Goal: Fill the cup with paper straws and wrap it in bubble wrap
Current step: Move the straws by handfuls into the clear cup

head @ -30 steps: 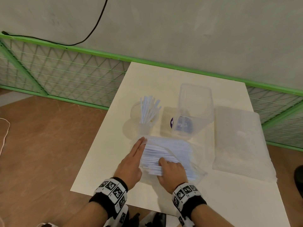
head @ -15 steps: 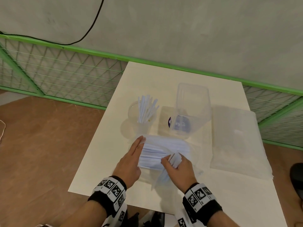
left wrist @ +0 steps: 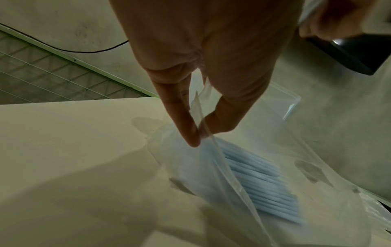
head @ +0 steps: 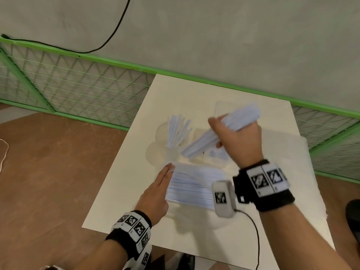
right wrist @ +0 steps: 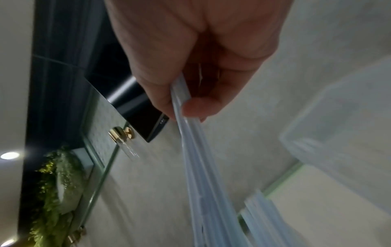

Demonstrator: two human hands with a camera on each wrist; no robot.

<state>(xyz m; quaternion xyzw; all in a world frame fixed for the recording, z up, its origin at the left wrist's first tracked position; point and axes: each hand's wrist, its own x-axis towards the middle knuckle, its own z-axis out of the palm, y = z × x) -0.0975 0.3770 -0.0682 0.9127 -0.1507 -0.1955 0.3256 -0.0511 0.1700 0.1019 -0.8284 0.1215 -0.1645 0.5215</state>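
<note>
A grey wall and a green mesh fence (head: 78, 90) back one cream bench (head: 194, 94), on which sit one clear cup (head: 171, 137), one clear bag (head: 192, 188) of pale blue paper straws and one sheet of bubble wrap (head: 303, 172) along the right edge. The cup, toward the bench's middle, already holds a cluster of upright straws, too blurred to count. The right hand (head: 239, 137) is raised above the bench just right of the cup, fingers clenched around one tilted bundle of straws (head: 220, 133), its lower end pointing toward the cup. The left hand (head: 155, 193) reaches low over the near-left part of the bench; from the wrist view its thumb and fingertips (left wrist: 190, 133) pinch the bag's open plastic edge, the remaining straws lying flat inside.
</note>
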